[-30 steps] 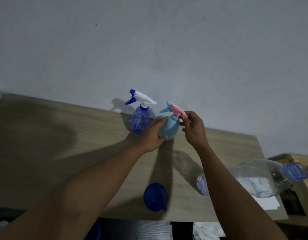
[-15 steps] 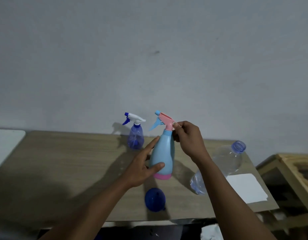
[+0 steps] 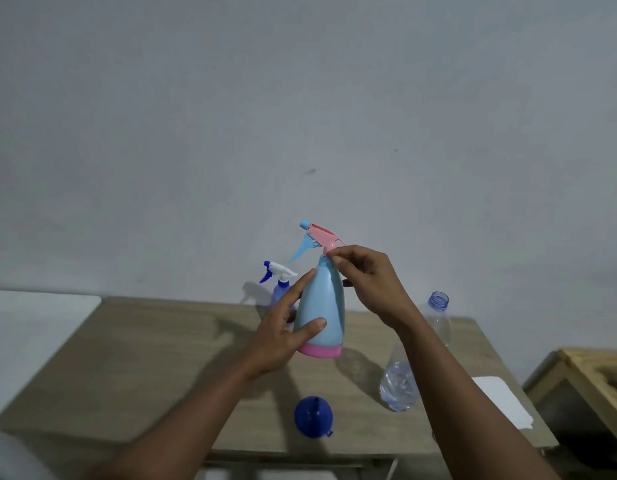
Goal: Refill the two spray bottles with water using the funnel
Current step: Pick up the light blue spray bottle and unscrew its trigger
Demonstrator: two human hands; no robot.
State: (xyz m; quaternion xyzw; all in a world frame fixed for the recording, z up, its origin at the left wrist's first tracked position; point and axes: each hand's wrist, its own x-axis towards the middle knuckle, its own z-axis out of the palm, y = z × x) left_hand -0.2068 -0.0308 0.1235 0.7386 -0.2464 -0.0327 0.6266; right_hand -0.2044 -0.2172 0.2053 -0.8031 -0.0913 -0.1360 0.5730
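Observation:
The light blue spray bottle (image 3: pixel 322 306) with a pink base and a pink trigger head (image 3: pixel 320 237) is raised above the table. My left hand (image 3: pixel 286 330) grips its body, thumb across the front. My right hand (image 3: pixel 365 282) pinches the collar just under the pink head. Behind it the dark blue spray bottle (image 3: pixel 279 285) with a white head stands by the wall, partly hidden by my left hand. A blue funnel (image 3: pixel 313 416) lies mouth-down near the front edge. A clear water bottle (image 3: pixel 414 362) with an open blue neck stands at the right, some water in its bottom.
The wooden table (image 3: pixel 144 358) runs along a grey wall. A white sheet of paper (image 3: pixel 501 400) lies at its right end. A wooden stand (image 3: pixel 591 372) sits beyond the right edge, and a white surface (image 3: pixel 30 327) adjoins the left.
The light blue spray bottle has come forward from beside the dark blue one and been lifted off the table. My right hand stays at its neck, my left around its body.

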